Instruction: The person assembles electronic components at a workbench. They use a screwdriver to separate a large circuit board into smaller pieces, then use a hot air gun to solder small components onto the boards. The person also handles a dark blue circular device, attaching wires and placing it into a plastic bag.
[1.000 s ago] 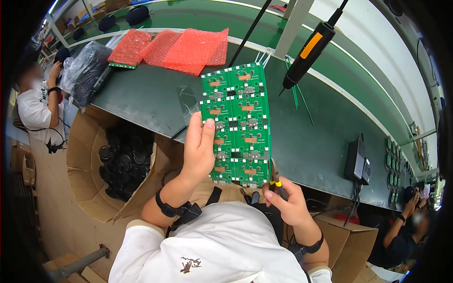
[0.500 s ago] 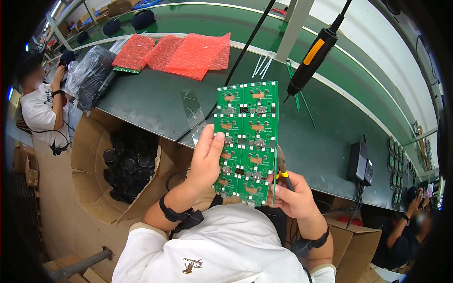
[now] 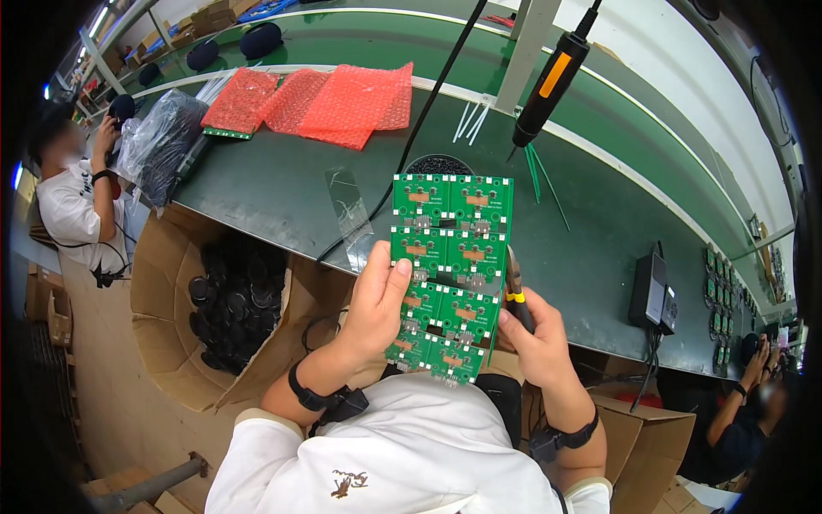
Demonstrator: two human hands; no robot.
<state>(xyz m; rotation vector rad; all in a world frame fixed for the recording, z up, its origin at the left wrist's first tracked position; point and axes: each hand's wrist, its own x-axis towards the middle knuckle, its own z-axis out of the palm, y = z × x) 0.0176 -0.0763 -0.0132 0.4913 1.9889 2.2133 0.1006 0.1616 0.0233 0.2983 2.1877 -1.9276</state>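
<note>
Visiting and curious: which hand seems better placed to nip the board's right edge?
Probably the right hand: it holds the pliers beside the green circuit board, while the left hand grips its opposite side.

Bright, diffuse indoor light falls evenly on the circuit-board panel [image 3: 449, 257], centre, which appears fairly sharp. Highlights streak the plastic bag [image 3: 158, 146], left; shadow deepens inside the cardboard box [image 3: 167, 343], lower left. Fisheye distortion bows the green surface [image 3: 330, 38], top; the frame's corners darken to black. Blurred patches lie far left and far right.
</note>
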